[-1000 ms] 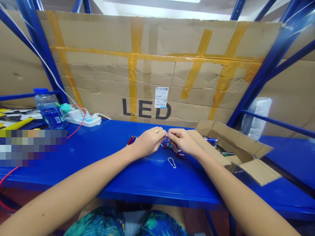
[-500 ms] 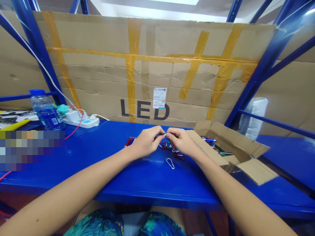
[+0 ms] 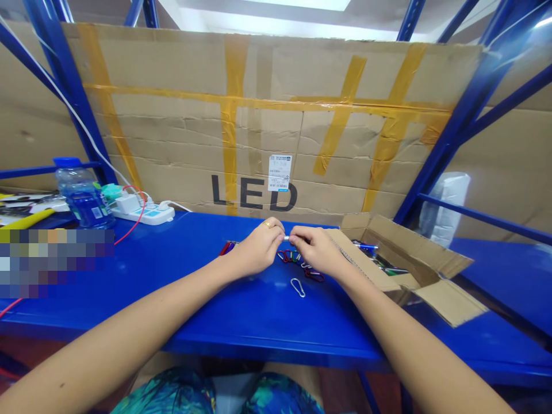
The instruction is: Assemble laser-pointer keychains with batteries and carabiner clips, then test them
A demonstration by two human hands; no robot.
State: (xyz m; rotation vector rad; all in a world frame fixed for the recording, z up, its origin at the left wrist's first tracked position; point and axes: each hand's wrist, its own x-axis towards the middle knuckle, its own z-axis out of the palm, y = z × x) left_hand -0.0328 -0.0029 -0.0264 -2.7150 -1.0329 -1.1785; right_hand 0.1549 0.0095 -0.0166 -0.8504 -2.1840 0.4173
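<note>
Between the fingertips of both hands is a small silver cylinder [image 3: 286,238], mostly covered by the fingers. My left hand [image 3: 257,247] pinches its left end, and my right hand [image 3: 316,247] pinches its right end. Just below the hands, several coloured carabiners [image 3: 293,256] lie in a group on the blue table. A dark red carabiner [image 3: 314,276] rests under my right hand, and a silver carabiner [image 3: 297,287] lies nearer to me. Slim red and purple tubes [image 3: 227,248] lie behind my left wrist, partly hidden.
An open cardboard box [image 3: 431,253] holding several slim items stands on the right. At the left are a bottle [image 3: 84,195], a power strip [image 3: 150,215] and a red cable [image 3: 133,227]. A large cardboard sheet [image 3: 181,138] closes off the back of the blue table [image 3: 241,310].
My fingers have shifted slightly, and more of the silver cylinder now shows between them. My left hand has turned a little. The carabiners lie where they were.
</note>
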